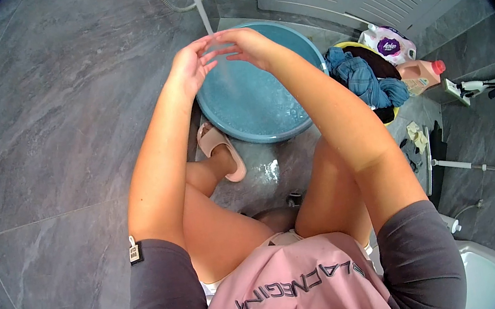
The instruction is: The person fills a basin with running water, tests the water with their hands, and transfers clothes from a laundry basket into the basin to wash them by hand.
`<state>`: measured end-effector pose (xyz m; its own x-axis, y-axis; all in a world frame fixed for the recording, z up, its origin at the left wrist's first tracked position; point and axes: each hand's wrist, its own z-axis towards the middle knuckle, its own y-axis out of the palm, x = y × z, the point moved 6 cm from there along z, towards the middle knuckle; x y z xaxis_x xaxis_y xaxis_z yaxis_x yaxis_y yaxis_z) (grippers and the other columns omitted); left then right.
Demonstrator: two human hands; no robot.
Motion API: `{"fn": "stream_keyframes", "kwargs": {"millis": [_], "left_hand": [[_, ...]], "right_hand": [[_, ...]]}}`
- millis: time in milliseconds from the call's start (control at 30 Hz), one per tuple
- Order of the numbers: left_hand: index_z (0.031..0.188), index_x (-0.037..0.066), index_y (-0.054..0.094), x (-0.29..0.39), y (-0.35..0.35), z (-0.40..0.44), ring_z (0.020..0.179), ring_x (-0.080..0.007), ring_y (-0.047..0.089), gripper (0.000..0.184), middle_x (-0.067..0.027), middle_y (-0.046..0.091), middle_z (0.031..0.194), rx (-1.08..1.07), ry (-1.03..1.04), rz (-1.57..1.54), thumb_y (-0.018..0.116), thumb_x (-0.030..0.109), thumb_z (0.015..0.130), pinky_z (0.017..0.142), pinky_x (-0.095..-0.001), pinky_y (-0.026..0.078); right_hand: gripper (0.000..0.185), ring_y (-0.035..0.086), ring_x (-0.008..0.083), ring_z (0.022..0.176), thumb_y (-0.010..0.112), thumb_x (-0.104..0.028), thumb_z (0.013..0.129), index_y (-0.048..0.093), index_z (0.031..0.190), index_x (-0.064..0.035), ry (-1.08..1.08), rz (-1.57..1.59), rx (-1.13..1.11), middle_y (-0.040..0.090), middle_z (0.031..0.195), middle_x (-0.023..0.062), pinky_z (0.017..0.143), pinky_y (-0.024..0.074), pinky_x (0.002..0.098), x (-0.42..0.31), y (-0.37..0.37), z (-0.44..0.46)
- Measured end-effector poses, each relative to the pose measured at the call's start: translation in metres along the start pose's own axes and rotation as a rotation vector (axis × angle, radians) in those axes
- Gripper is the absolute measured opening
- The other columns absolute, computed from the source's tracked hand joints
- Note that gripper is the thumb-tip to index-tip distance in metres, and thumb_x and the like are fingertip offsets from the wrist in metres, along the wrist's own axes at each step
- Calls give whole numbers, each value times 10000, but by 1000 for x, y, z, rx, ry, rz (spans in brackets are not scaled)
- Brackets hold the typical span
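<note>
My left hand [191,65] and my right hand [247,46] meet above the near-left part of a large blue basin [270,134]. Their fingertips touch or overlap, with fingers spread and nothing held in either hand. From above, a pale stream of water [198,4] comes down onto the joined fingers. Water [259,100] with some bubbles lies in the basin. A pink slipper [220,149] is on my foot beside the basin's near rim.
Right of the basin, a yellow-rimmed tub [393,115] holds jeans [363,80] and dark clothes. Behind it are a pink bottle with a red cap [421,74] and a white-purple package [388,44]. A squeegee [455,164] lies at the right. A metal hose [178,6] hangs at the top.
</note>
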<state>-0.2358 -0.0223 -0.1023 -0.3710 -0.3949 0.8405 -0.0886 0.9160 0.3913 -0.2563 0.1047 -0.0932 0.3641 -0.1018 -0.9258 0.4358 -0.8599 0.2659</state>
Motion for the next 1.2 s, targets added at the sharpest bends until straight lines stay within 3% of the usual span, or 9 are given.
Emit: {"fn": "stream_keyframes", "kwargs": {"millis": [267, 433, 767, 833, 967, 1033, 1067, 1167, 1200], "left_hand": [[1206, 32, 539, -1, -2, 2, 1095, -251, 522, 329, -59, 551, 1222, -2, -4, 6, 441, 187, 932, 908, -365, 422], [1234, 33, 524, -10, -18, 9, 1126, -276, 474, 380, -73, 522, 1222, 146, -76, 91, 499, 230, 910, 972, -407, 362], [1222, 29, 530, -15, -16, 5, 1047, -256, 518, 371, -77, 528, 1188, 132, -73, 126, 514, 225, 908, 899, -387, 415], [1299, 0, 456, -14, -14, 1, 1193, -322, 432, 445, -126, 441, 1332, 123, -72, 135, 477, 224, 915, 1021, -450, 327], [1294, 6, 464, -18, -19, 2, 1176, -310, 447, 443, -114, 459, 1324, 142, -73, 154, 485, 232, 914, 1008, -437, 339], [1214, 46, 545, -26, -29, 6, 1006, -229, 528, 363, -53, 552, 1149, 198, -87, 184, 518, 237, 907, 881, -375, 422], [1214, 46, 545, -31, -33, 9, 1006, -229, 528, 363, -53, 552, 1149, 197, -89, 187, 518, 237, 907, 881, -375, 422], [1215, 28, 544, -55, -52, 20, 982, -231, 544, 383, -59, 571, 1139, 260, -95, 324, 521, 241, 897, 852, -365, 439], [1238, 28, 530, -64, -55, 25, 1099, -255, 503, 412, -91, 521, 1244, 225, -71, 599, 509, 226, 878, 905, -381, 421]], "right_hand": [[370, 527, 226, 1111, 565, -249, 883, 545, 1194, -50, -11, -15, 11, 548, 1234, 94, 957, 391, 357, 0, -2, 1], [420, 525, 263, 1113, 565, -290, 889, 528, 1218, -31, 67, -143, 107, 522, 1267, 128, 926, 422, 376, 6, -18, 0], [444, 531, 271, 1114, 576, -303, 880, 524, 1243, -52, 63, -167, 209, 520, 1272, 123, 946, 422, 391, -10, -102, -34], [444, 529, 271, 1118, 570, -300, 884, 520, 1249, -51, 64, -161, 234, 521, 1270, 122, 953, 419, 390, -12, -119, -45], [445, 531, 258, 1117, 550, -299, 895, 511, 1263, -52, 73, -164, 288, 532, 1254, 119, 963, 414, 380, -17, -144, -71], [442, 534, 253, 1113, 546, -299, 898, 511, 1264, -53, 70, -179, 304, 535, 1248, 117, 961, 417, 377, -20, -151, -86], [438, 535, 246, 1112, 538, -300, 903, 510, 1263, -52, 77, -195, 318, 536, 1246, 114, 955, 422, 372, -21, -156, -93], [430, 540, 234, 1105, 522, -300, 914, 505, 1262, -49, 102, -224, 337, 538, 1241, 109, 944, 430, 363, -21, -169, -111], [426, 544, 229, 1099, 512, -299, 919, 501, 1262, -47, 118, -232, 338, 539, 1239, 106, 939, 434, 358, -21, -174, -116]]}}
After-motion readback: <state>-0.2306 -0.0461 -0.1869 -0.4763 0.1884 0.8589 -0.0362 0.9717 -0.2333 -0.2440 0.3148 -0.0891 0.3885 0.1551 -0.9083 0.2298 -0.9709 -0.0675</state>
